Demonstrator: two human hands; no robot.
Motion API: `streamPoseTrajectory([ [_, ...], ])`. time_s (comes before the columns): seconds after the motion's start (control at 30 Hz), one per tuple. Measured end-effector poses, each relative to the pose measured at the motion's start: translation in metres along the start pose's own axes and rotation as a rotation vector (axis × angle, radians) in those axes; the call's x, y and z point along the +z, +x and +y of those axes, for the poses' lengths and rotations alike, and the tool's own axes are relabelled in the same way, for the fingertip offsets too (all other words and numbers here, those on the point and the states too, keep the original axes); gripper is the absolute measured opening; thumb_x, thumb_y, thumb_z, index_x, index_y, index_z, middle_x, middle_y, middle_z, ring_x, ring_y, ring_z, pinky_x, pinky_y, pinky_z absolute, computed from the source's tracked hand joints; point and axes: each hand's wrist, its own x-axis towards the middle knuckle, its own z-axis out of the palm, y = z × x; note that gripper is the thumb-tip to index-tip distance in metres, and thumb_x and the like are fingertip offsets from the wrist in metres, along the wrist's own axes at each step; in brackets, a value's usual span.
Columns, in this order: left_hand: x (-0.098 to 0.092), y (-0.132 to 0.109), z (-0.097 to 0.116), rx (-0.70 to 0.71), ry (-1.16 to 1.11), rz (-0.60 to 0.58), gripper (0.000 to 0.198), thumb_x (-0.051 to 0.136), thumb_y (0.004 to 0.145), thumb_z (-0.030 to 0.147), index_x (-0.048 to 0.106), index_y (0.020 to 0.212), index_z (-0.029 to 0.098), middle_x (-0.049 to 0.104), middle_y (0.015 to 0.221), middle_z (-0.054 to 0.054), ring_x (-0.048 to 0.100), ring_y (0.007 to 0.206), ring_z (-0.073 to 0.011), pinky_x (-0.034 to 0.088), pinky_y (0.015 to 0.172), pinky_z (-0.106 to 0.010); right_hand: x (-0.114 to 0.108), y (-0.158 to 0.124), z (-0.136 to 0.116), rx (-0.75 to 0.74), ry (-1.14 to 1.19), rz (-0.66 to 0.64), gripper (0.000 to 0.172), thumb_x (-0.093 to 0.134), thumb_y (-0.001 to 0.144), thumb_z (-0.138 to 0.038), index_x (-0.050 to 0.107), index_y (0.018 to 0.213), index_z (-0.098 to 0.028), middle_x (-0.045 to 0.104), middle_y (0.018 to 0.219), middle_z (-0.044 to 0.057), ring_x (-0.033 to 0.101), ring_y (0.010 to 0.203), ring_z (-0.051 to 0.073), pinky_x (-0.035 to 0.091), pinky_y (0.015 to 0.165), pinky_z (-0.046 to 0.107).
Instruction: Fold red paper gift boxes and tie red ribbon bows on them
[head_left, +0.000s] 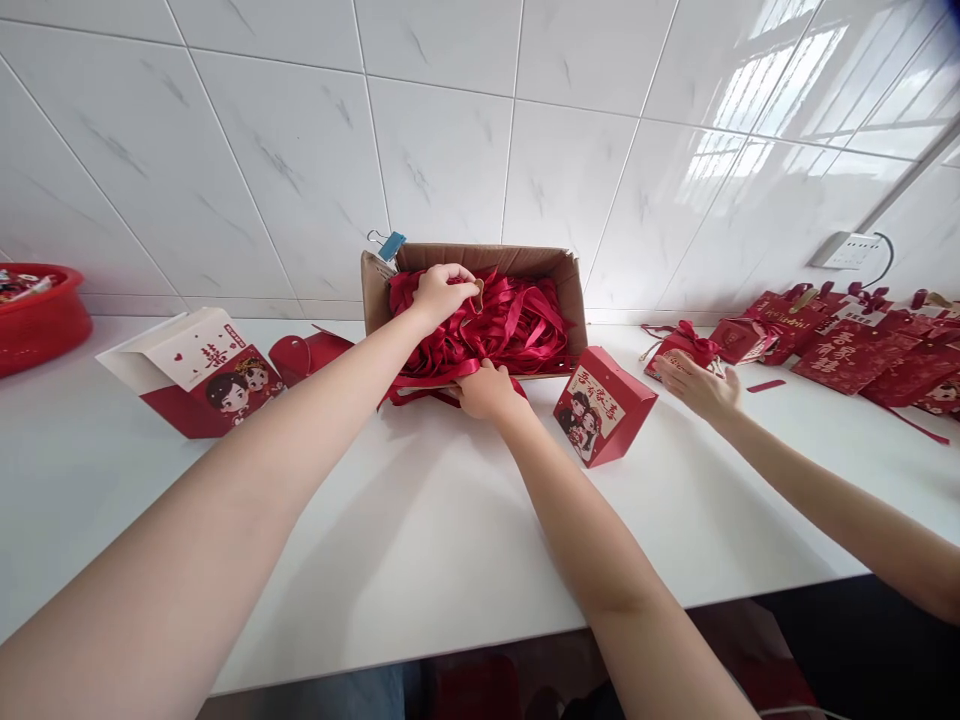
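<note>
Two bare arms (300, 450) stretch over the white counter (420, 560) to a brown cardboard box (574, 290) full of shiny red ribbons (525, 320). Up over the ribbons, the left hand (444, 295) has its finger and thumb pinched on a thin gold-brown strip (478, 295). Low down, the right hand (486, 390) touches the ribbons at the front edge. Its fingertips are hidden, so I cannot tell if they grip. The hands are apart.

The work looks partly done. On the left, a red and white box (229, 390) has its top flaps up, so it looks unfinished. Just right of the ribbons, a red box (600, 410) stands shut, with no bow that I can see. Farther right, another person's hand (701, 385) is at a small red box (671, 345) with a bow (697, 345) on top. Beyond it, many red packs (855, 345) stand close together, and they look mostly done.
</note>
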Motion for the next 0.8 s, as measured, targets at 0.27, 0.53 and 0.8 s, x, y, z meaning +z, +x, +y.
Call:
streamPoseTrajectory([
  [0.27,-0.03,0.002,0.035,0.14,-0.334,0.19,0.011,0.07,0.078,0.021,0.066,0.085,0.015,0.063,0.08,0.0,0.06,0.084,-0.0139,0.046,0.082,-0.028,-0.001,-0.001,-0.002,0.004,-0.001,0.004,0.039,0.035,0.096,-0.03,0.055,0.129,-0.024,0.057,0.133,0.013,0.044,0.124,0.033,0.036,0.097,0.049],
  [0.53,-0.079,-0.027,0.074,0.178,-0.554,0.295,0.011,0.069,0.085,0.024,0.061,0.088,0.016,0.066,0.085,0.001,0.059,0.091,-0.0113,0.046,0.082,-0.024,0.004,0.0,-0.003,0.031,-0.017,0.132,0.037,0.04,0.094,-0.03,0.059,0.123,-0.019,0.057,0.128,0.016,0.044,0.119,0.033,0.032,0.098,0.049],
  [0.8,-0.083,-0.093,0.032,0.049,-0.541,0.146,0.018,0.075,0.073,0.03,0.066,0.083,0.017,0.067,0.078,0.0,0.064,0.079,-0.0139,0.049,0.077,-0.028,-0.003,-0.008,-0.012,0.227,0.115,0.621,0.039,0.048,0.088,-0.022,0.056,0.126,-0.016,0.039,0.144,0.018,0.031,0.132,0.034,0.022,0.106,0.051],
])
